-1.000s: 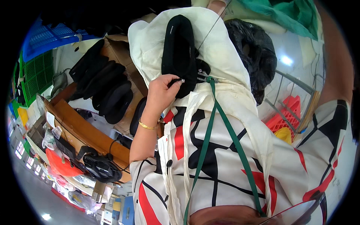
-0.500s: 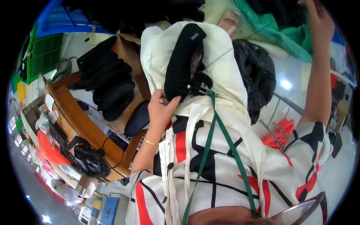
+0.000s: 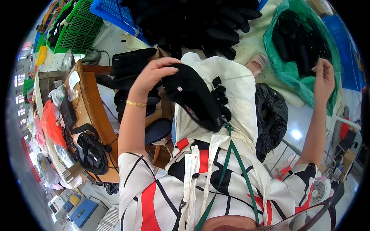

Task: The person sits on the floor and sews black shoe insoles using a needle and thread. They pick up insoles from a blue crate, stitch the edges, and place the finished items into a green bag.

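A black fabric slipper or shoe (image 3: 192, 96) with a patterned lining lies tilted over my lap. My left hand (image 3: 160, 73) grips its far left end, thumb on top and fingers partly hidden. Out to the right, my right hand (image 3: 324, 79) is raised beside the green sack, its fingertips pinched together. A thin thread (image 3: 250, 76) stretches from the lap toward that hand; any needle there is too small to make out. Small black pieces (image 3: 220, 96) lie right of the slipper, by the end of a green cord (image 3: 230, 133) round my neck.
A green sack (image 3: 269, 50) full of black items stands at the far right. Black slippers pile up (image 3: 216, 23) ahead, with more (image 3: 133, 63) stacked by the wooden table (image 3: 90, 119). A black plastic bag (image 3: 271, 115) sits right of my lap; a blue crate (image 3: 111, 15) stands far left.
My left hand has moved up and away, turning the slipper so its opening faces nearer me. My right hand has come lower in the view. The view has shifted, showing more of the sack and pile.
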